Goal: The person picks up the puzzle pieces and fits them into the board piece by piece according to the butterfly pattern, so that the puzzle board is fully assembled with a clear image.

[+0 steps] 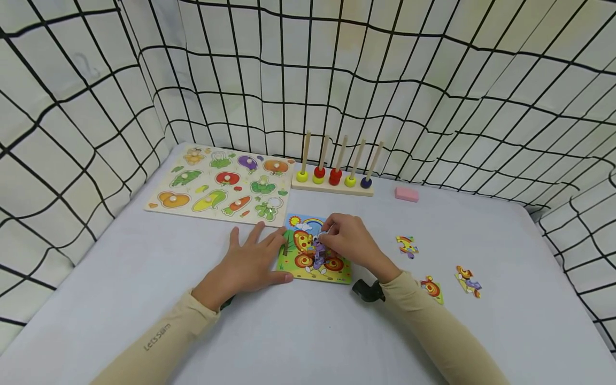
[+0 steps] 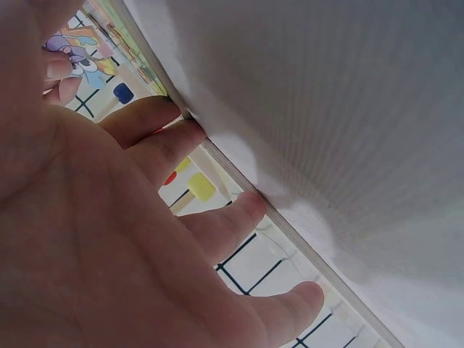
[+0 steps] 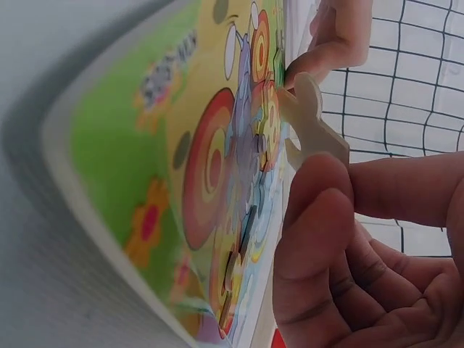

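One small puzzle piece (image 3: 313, 127) pinched at the picture board (image 1: 289, 268), which lies flat on the white counter (image 1: 308, 342).
The right hand (image 1: 353, 240) grips it between thumb and fingers at the upper middle of the board; whether the piece touches the surface cannot be told. The left hand (image 1: 247, 262) lies with fingers spread and grasping nothing, its index fingertip touching the board's left edge, its thumb by the near corner. Three loose pieces lie to the right: a yellow one (image 1: 407, 246), an orange-and-green one (image 1: 432, 290) near the sleeve, and a figure-shaped one (image 1: 468, 282) farthest right. Beyond stand a vegetable board (image 1: 207, 174), lying flat at the left, a five-peg bead rack (image 1: 308, 186), and a pink block (image 1: 406, 194).
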Demonstrator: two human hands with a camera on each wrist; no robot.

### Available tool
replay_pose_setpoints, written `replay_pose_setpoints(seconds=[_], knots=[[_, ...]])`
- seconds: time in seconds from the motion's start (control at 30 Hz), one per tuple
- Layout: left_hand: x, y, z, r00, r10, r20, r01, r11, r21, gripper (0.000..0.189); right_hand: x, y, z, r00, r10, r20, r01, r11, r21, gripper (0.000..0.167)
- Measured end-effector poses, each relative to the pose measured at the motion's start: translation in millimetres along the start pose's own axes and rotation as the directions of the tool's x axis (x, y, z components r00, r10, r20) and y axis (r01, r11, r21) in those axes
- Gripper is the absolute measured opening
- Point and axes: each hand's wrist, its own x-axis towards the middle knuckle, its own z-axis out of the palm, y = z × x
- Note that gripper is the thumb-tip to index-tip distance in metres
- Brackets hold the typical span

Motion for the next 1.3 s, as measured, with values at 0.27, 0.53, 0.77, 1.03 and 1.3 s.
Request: replay_pose_setpoints(seconds=[0.27, 0.53, 0.77, 1.03, 1.3], knots=[[0.0, 0.3, -1.1, 1.000, 0.001, 0.001, -0.001, 1.000, 0.001, 0.086, 3.0, 1, 4, 1.000, 0.026, -0.003, -0.026, 1.000, -0.002, 0.012], [0.1, -0.1, -0.7, 1.000, 0.001, -0.005, -0.001, 1.000, -0.004, 0.088, 4.2, 3, 7, 1.000, 0.024, 0.005, -0.024, 0.999, 0.040, 0.011], [-0.1, -0.2, -0.5, 1.000, 0.003, -0.008, -0.003, 1.000, -0.006, 0.084, 4.5, 2, 9, 0.999, 0.036, -0.001, -0.036, 0.999, 0.037, 0.010], [0.0, 0.0, -0.2, 1.000, 0.006, -0.006, -0.006, 1.000, 0.003, 0.084, 5.0, 3, 10, 0.999, 0.033, -0.016, -0.033, 0.999, -0.007, 0.010], [0.2, 0.4, -1.6, 1.000, 0.003, 0.000, -0.003, 1.000, -0.004, 0.083, 6.9, 4, 11, 1.000, 0.023, -0.018, -0.024, 0.998, -0.061, 0.010]])
